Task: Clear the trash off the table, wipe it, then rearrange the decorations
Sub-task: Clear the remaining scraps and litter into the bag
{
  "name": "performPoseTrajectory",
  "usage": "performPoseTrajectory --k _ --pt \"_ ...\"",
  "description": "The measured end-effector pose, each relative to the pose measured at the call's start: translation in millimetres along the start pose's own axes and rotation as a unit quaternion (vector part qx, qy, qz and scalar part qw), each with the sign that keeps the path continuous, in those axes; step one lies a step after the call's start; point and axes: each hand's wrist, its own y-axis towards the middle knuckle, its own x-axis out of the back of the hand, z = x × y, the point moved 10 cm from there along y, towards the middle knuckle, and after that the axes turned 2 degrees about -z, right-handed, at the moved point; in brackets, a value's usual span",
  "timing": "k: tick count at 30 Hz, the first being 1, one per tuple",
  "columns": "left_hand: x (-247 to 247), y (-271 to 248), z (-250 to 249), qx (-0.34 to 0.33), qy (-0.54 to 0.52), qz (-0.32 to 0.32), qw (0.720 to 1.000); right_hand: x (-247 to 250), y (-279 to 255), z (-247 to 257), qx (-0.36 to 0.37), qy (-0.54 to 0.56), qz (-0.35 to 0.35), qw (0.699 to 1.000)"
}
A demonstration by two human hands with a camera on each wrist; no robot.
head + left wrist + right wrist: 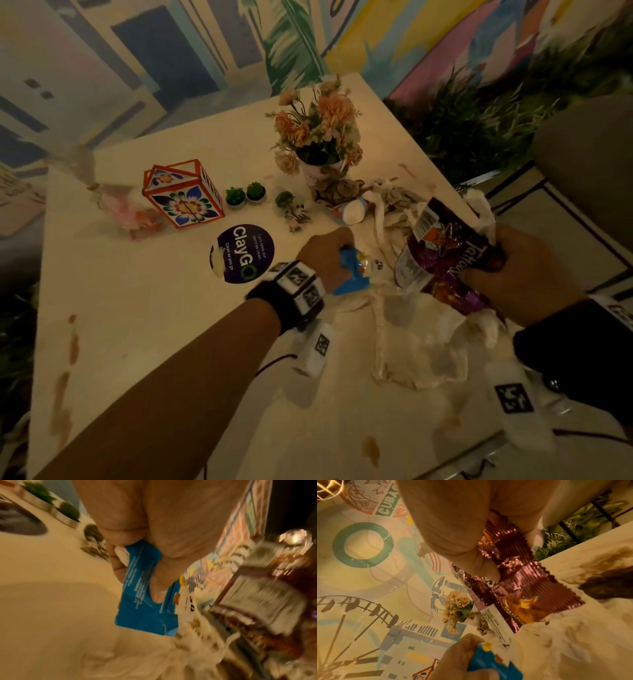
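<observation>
My left hand (329,253) grips a flattened blue carton (352,274) just above the white table (137,325); in the left wrist view the thumb and fingers (157,586) pinch the blue carton (145,601). My right hand (520,270) holds a crumpled purple snack bag (445,253) together with a white plastic bag (424,342) that spreads over the table's right side. The right wrist view shows the fingers (467,547) curled on the shiny purple snack bag (518,572).
Decorations stand further back: a flower pot (318,137), a red-framed floral lantern box (181,195), small green succulents (245,195), a figurine (294,212) and a round purple sticker (243,253). Crumpled tissues (390,202) lie by the pot. Brown stains (68,359) mark the table's left side.
</observation>
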Motion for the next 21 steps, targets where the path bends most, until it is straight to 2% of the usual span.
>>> performPoseTrajectory --k 2,5,8,13,18,21 --pt "27.4 -22.1 12.9 0.014 -0.045 -0.021 0.999 1.7 5.4 16.3 0.018 -0.008 -0.005 1.0" --pt "64.9 -56.1 38.7 0.045 -0.04 -0.04 0.997 3.9 10.6 54.3 0.06 -0.024 -0.012 0.998" --pt "103.0 -97.4 73.4 0.076 -0.074 -0.098 0.989 3.0 10.4 105.9 0.116 -0.02 -0.026 0.993" --pt "141.7 -165.1 158.9 0.132 -0.275 -0.19 0.933 -20.0 -3.9 186.0 0.192 -0.039 -0.028 0.98" --pt "161.6 -220.8 239.4 0.154 -0.374 -0.217 0.888 -80.4 -34.5 238.9 0.181 -0.037 -0.006 0.983" --pt "175.2 -252.5 273.4 0.157 -0.396 -0.216 0.879 -124.1 -55.6 266.3 0.157 -0.014 0.011 0.987"
